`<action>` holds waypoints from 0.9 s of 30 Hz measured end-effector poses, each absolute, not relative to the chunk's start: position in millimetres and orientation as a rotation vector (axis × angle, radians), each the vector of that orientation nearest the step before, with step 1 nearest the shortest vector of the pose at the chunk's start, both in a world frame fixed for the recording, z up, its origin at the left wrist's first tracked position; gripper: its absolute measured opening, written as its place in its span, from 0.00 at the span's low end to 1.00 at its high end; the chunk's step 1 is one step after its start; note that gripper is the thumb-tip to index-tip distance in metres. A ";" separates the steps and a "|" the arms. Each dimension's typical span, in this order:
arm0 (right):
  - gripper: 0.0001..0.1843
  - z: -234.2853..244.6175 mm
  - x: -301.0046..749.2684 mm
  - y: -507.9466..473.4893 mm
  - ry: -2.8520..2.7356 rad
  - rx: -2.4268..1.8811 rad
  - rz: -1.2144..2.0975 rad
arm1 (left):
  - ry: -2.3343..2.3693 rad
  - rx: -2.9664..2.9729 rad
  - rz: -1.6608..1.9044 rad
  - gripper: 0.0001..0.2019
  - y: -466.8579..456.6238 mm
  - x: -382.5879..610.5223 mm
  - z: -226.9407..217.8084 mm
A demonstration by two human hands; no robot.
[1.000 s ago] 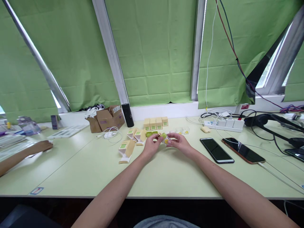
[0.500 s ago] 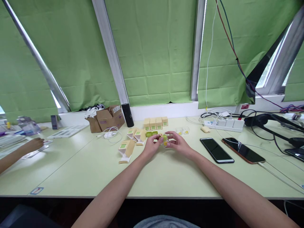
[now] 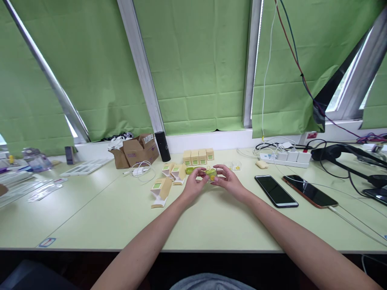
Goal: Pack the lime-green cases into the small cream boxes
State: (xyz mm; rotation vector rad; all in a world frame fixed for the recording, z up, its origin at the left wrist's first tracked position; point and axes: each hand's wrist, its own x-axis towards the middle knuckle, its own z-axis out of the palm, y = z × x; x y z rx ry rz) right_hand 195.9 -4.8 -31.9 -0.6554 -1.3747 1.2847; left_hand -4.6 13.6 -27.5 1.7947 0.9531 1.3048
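My left hand (image 3: pixel 193 185) and my right hand (image 3: pixel 229 183) meet over the middle of the pale green table (image 3: pixel 121 217). Between their fingertips they pinch one small green and yellow item (image 3: pixel 211 175), held just above the tabletop. A row of small closed tan boxes (image 3: pixel 198 156) stands right behind the hands. Opened tan cartons (image 3: pixel 161 190) lie to the left of my left hand, and two small clear cases (image 3: pixel 232 165) sit behind my right hand.
Two phones (image 3: pixel 275 191) lie flat to the right, near a white power strip (image 3: pixel 284 157) with cables and a black headset (image 3: pixel 347 158). A black cylinder (image 3: pixel 162 146) and a torn cardboard box (image 3: pixel 136 151) stand at back left. Plastic trays (image 3: pixel 86 167) lie far left.
Both hands have lifted the small item slightly and turned it between the fingers. The other person's hand at the far left has drawn back, almost out of view.
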 end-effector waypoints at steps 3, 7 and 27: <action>0.33 -31.0 195.9 -5.6 -1.347 -0.636 1.296 | 0.965 1.846 1.288 0.25 7.2 -3.1 -25.2; 0.32 -29.3 195.1 -7.9 -1.348 -0.637 1.292 | 0.984 1.905 1.283 0.27 0.9 -1.0 -22.2; 0.30 -26.5 194.0 -6.6 -1.297 -0.610 1.300 | 1.034 1.906 1.320 0.23 -6.7 1.8 -13.5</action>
